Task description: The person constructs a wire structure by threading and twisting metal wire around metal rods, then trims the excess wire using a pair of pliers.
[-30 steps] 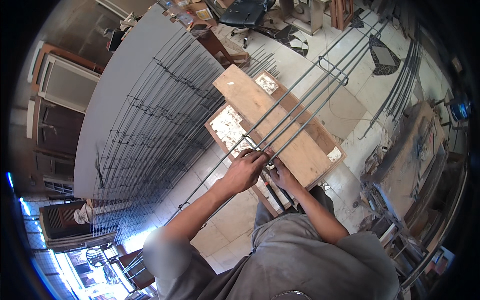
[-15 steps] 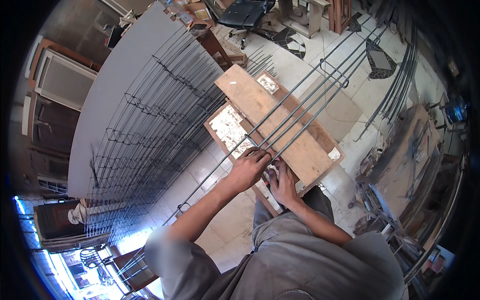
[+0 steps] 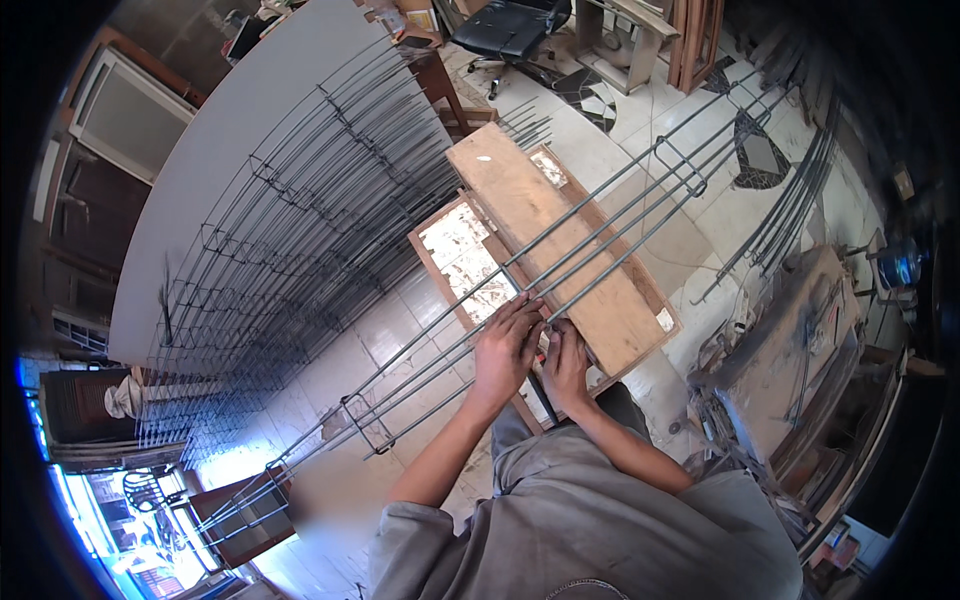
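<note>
A long cage of thin steel rebar (image 3: 582,206) runs diagonally over a wooden plank (image 3: 622,318), with bent wire stirrups (image 3: 368,424) around its bars. My left hand (image 3: 505,350) is closed, its fingertips on the bars at the plank's near-left edge. Close beside it, my right hand (image 3: 567,372) is closed around a dark-handled tool (image 3: 541,400) with a red part near the fingers. Its working end is hidden between my hands, so I cannot tell its kind.
Several finished rebar cages (image 3: 290,220) lean in a stack against a grey panel (image 3: 190,190) at left. Loose bars (image 3: 785,215) lie on the tiled floor at right, near a worn wooden bench (image 3: 780,350). An office chair (image 3: 505,28) stands at the back.
My view has shifted. My left arm has drawn in closer to my body, uncovering the lower left run of the cage. The tool's dark handle now shows below my right hand.
</note>
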Demonstrator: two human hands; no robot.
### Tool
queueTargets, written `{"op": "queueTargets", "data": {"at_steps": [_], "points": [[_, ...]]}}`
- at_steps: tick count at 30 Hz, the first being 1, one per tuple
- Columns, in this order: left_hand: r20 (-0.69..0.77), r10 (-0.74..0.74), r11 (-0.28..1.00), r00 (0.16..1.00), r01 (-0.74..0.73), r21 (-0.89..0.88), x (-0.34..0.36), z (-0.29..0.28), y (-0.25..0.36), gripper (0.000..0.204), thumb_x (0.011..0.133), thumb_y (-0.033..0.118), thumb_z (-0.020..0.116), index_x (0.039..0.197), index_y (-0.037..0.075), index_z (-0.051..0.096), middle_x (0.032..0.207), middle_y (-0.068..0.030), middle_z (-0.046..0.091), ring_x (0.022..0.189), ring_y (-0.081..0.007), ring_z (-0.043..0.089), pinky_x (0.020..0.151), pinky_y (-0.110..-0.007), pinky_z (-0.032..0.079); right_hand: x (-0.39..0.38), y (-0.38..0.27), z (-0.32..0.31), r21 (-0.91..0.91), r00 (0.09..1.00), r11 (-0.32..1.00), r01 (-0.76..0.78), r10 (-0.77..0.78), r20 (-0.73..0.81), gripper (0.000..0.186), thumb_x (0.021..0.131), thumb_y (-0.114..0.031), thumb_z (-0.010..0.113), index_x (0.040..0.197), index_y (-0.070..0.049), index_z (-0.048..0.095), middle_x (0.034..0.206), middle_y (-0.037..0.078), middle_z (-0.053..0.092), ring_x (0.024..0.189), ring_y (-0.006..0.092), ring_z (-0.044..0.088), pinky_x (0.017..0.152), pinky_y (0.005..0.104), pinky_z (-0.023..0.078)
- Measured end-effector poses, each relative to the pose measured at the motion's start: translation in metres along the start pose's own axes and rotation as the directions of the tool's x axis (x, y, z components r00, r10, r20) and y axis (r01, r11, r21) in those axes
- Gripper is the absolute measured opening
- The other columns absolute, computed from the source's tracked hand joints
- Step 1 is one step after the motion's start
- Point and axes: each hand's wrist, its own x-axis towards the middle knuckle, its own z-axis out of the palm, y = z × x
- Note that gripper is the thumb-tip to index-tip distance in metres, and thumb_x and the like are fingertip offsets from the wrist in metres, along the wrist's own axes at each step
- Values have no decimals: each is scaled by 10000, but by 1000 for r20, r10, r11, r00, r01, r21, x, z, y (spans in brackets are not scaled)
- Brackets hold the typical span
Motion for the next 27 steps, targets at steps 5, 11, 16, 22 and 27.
{"op": "queueTargets", "data": {"at_steps": [5, 11, 16, 22, 27], "points": [[-59, -82, 996, 995, 80, -41, -8, 7, 4, 163, 842, 63, 697, 1001, 28, 684, 1158, -108, 695, 1208, -308, 599, 995, -418, 490, 4, 3, 1, -32, 998, 999, -25, 27, 52, 189, 1011, -101, 449, 1104, 44, 527, 1026, 259, 598, 933, 443, 582, 815, 494, 454], [-47, -34, 999, 998, 32, -43, -8, 5, 0, 227, 811, 91, 737, 1023, 47, 670, 1198, -89, 682, 1213, -315, 594, 977, -416, 502, 0, -5, 9, 422, 948, 856, -299, 316, 32, 192, 1032, -146, 477, 1089, 25, 544, 958, 125, 630, 843, 233, 617, 734, 350, 480], [-29, -42, 999, 999, 42, 12, -9, 4, 3, 278, 802, 115, 749, 1066, 64, 678, 1190, -71, 680, 1215, -289, 595, 959, -395, 517, 6, -14, 2, 759, 778, 393, -519, 586, 228, 204, 1038, -208, 514, 1120, -32, 579, 925, -7, 595, 728, 64, 494, 603, 219, 412], [-50, 8, 998, 999, -4, 65, -12, 8, -4, 288, 806, 139, 750, 1076, 70, 678, 1177, -58, 681, 1218, -267, 594, 935, -384, 527, 6, -7, 0, 763, 745, 325, -559, 601, 290, 215, 1030, -249, 541, 1124, -63, 593, 862, -38, 547, 688, 34, 436, 597, 202, 372], [-67, -18, 992, 998, 26, 123, -11, 12, 3, 294, 812, 165, 748, 1079, 77, 664, 1194, -54, 678, 1219, -268, 595, 932, -376, 526, 14, -9, -4, 789, 746, 247, -563, 562, 356, 176, 1020, -244, 558, 1071, -78, 589, 821, -43, 515, 691, 37, 413, 620, 214, 358]]}}
